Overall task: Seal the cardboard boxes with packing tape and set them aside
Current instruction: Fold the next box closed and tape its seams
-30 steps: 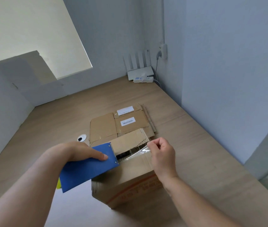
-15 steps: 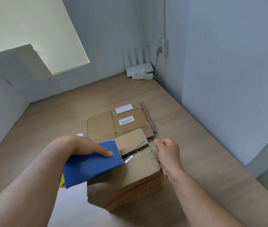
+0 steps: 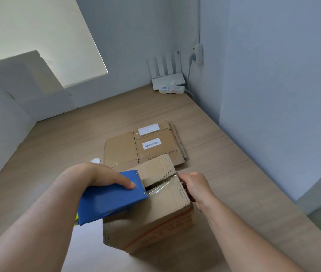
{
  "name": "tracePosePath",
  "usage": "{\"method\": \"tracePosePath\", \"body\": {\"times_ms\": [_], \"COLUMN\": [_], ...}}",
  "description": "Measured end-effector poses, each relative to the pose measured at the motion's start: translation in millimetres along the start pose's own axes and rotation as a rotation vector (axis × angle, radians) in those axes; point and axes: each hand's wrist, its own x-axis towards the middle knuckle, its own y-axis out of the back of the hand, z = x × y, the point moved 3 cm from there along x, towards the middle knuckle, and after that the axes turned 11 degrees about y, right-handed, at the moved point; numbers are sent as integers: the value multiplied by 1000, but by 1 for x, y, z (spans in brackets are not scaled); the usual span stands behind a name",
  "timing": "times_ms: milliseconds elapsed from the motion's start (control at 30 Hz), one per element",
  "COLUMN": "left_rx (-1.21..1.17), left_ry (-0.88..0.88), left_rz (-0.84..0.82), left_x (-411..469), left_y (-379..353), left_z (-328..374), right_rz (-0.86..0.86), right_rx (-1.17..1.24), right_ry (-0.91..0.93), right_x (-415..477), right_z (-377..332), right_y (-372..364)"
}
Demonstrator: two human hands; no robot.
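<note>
While clutching the tape dispenser [image 3: 112,201] mid-frame over the box [image 3: 165,222] in the left hand [image 3: 104,175], touching its right edge with the right hand [image 3: 195,186], hold there unclear.

The cardboard box [image 3: 155,218] was matt brown corrugated board, and its cut flap edges showed rough fluting. The clear tape [image 3: 156,190] over its seam was a thin glossy film that caught the light. The tape dispenser [image 3: 112,201] had a smooth, matt blue shell that looked like plastic. The flattened cardboard [image 3: 122,152] behind was the same dull brown and carried white paper labels [image 3: 151,143]. The desk [image 3: 234,173] had a pale, matt wood-grain finish.
</note>
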Motion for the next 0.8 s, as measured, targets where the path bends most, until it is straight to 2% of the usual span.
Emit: {"method": "tracePosePath", "body": {"times_ms": [100, 167, 233, 333, 433, 500, 633, 800], "left_rx": [-3, -8, -17, -57, -67, -77, -199, -268], "left_ry": [-9, -4, -6, 6, -1, -30, -129, -245], "left_rz": [5, 6, 1, 9, 4, -15, -98, -222], "left_x": [-8, -12, -15, -15, -12, -8, -2, 12], "left_y": [-3, -4, -4, -2, 0, 4, 14, 13], "left_z": [6, 6, 5, 0, -5, -11, -26, -43], "right_rz": [16, 103, 184, 115, 29, 30, 40, 54], "right_rx": [-208, -356, -441, -607, -918, -933, -776, -844], "right_ry": [-3, -33, 53, 231, 286, 275, 294, 340], "right_x": [4, 3, -1, -12, -14, -12, -16, -17], "right_z": [2, 5, 3, -23, -36, -36, -35, -40], "right_y": [2, 12, 22, 10, -13, -17, -12, -17]}}
